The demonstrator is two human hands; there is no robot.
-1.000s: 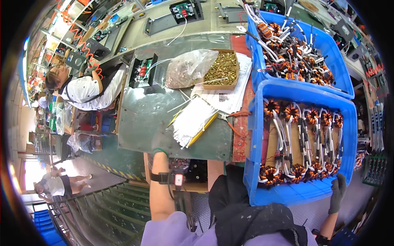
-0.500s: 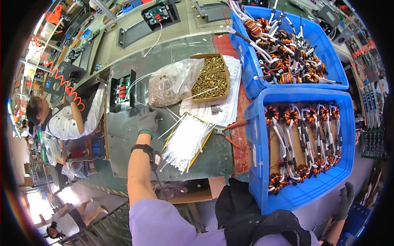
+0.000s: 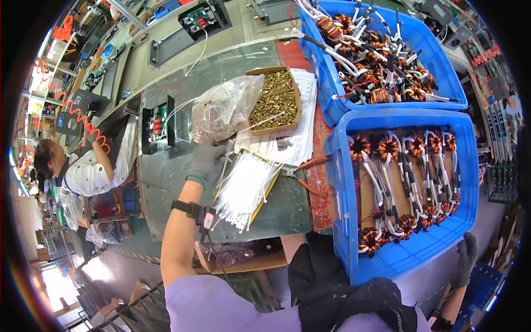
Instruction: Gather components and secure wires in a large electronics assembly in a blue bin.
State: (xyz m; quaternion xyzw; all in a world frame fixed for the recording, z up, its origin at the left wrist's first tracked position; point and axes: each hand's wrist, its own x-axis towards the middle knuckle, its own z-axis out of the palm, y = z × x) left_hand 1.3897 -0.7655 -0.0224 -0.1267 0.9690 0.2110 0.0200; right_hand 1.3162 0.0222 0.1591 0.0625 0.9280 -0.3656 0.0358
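Head cam, looking down: the left hand point(image 3: 206, 161), in a grey glove, is over the desk point(image 3: 177, 202), right at the upper left end of a pile of white cable ties point(image 3: 246, 188). Can't really tell if its grip has closed on a tie or is just loose against them, the fingers are kinda blurred. The ties lie on the desk, just below a clear plastic bag point(image 3: 215, 116) and an open cardboard box point(image 3: 301, 113) of little brass parts, with orange-handled pliers point(image 3: 312, 187) off to their right. Right hand point(image 3: 467, 254), gloved too, is down by the lower right corner of the nearer blue bin point(image 3: 339, 185), which has copper-wound coils point(image 3: 388, 148) inside. No telling that grip either, too blurry.
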